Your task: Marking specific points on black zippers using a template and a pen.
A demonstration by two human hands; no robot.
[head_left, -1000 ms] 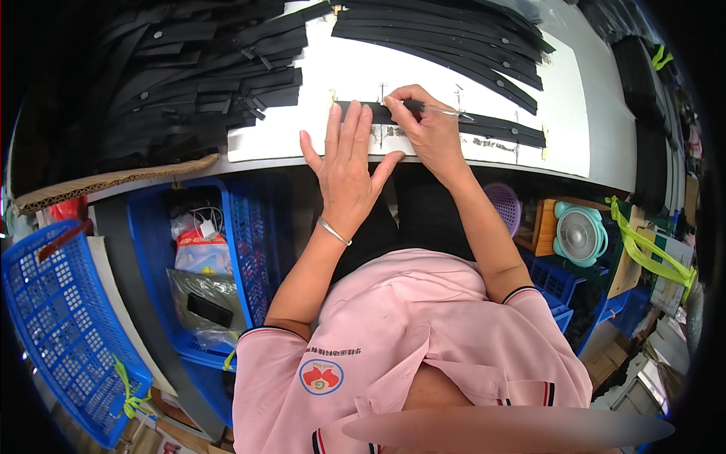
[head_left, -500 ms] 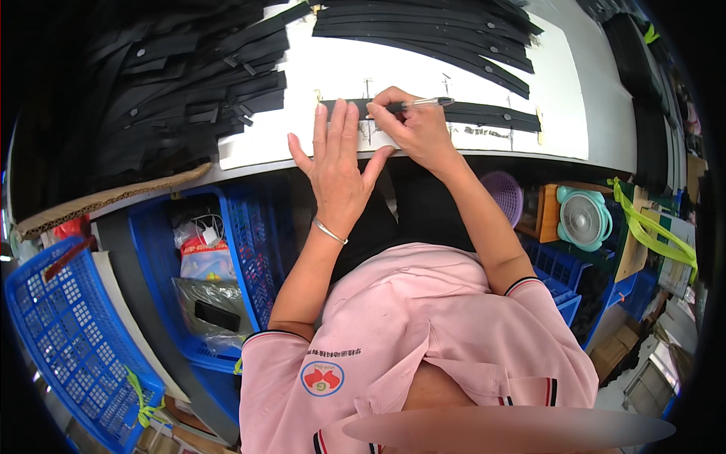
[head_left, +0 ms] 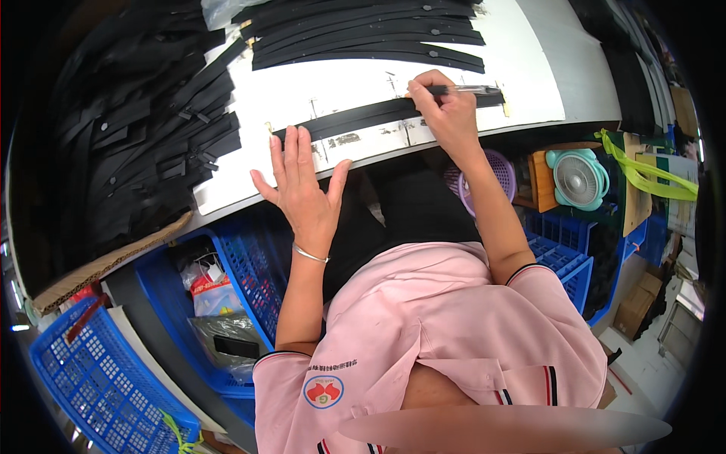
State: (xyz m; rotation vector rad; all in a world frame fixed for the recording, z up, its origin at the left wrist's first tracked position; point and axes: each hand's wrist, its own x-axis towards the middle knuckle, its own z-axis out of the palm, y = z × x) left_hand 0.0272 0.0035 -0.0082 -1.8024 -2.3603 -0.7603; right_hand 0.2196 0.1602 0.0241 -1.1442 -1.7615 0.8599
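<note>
A worker's right hand (head_left: 454,121), its fingers pinching a pen (head_left: 478,90), has shifted rightward along a black strip (head_left: 355,118) in the past half second, from one inked mark (head_left: 314,108) to the next on the white board (head_left: 522,60), suggesting work at the former spot is done; whether the pen's tip touches is hidden. The left hand (head_left: 306,208) lies flat, thumb and little finger spread, middle fingertips at the left end of the strip, which rests across the board near the front edge of the tabletop (head_left: 586,94), right of a dark pile (head_left: 151,113).
</note>
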